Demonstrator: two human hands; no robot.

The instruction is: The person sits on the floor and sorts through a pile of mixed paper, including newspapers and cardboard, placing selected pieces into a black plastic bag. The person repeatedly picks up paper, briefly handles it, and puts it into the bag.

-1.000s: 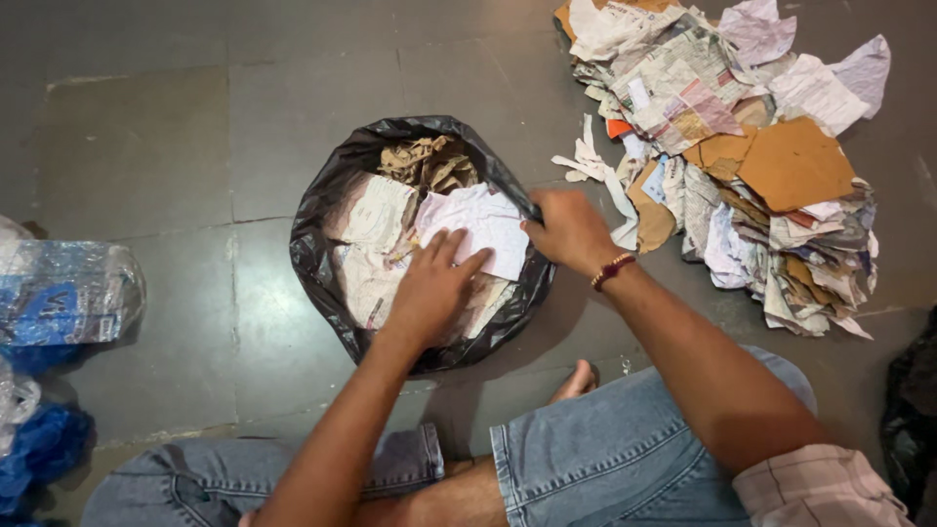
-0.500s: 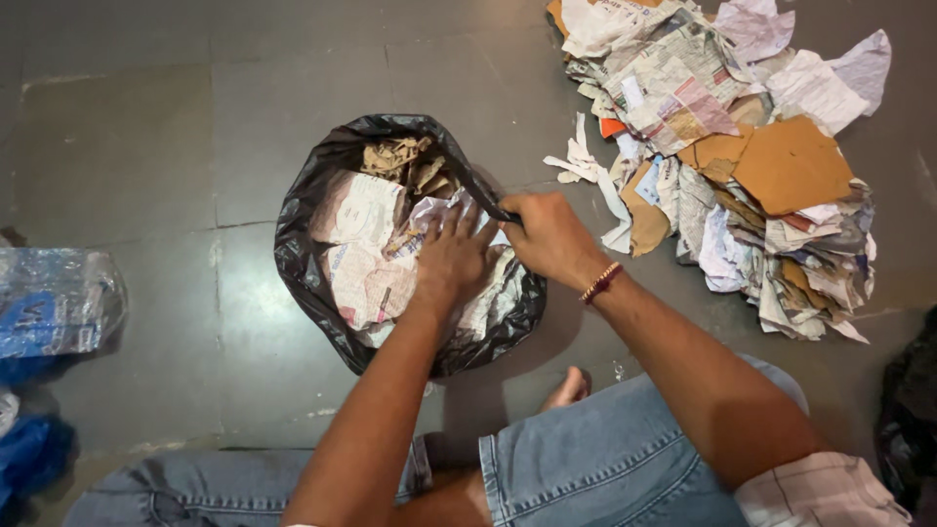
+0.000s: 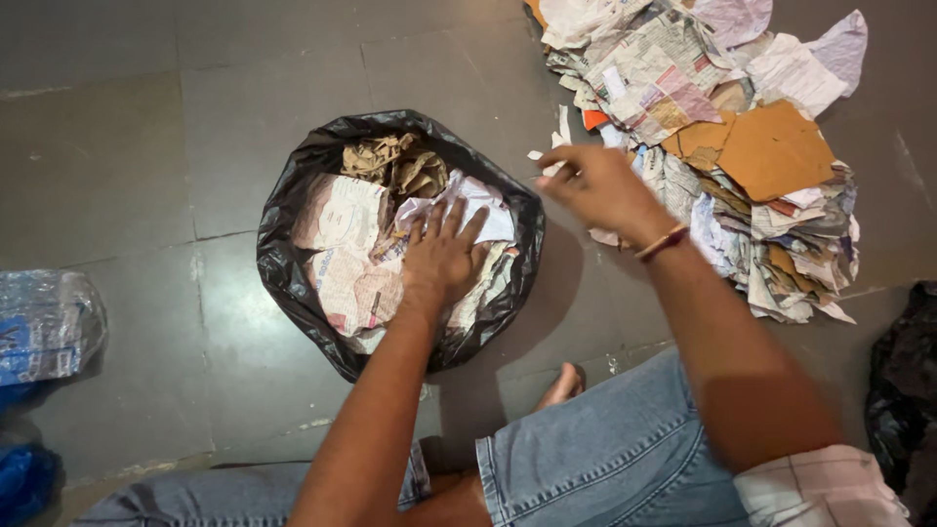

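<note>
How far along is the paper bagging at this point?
Done: the black bag already holds crumpled paper and newspaper. In hand: the left hand presses flat on that paper; the right hand, empty, is over the floor between bag and paper pile. Left: that large pile of newspaper and cardboard.

One black bag point(image 3: 293, 263), one paper heap point(image 3: 722, 146), two hands.

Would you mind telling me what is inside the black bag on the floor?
The black bag holds crumpled brown paper, newspaper sheets and white paper. The left hand lies flat on top, hiding what is beneath it; deeper layers cannot be seen.
</note>
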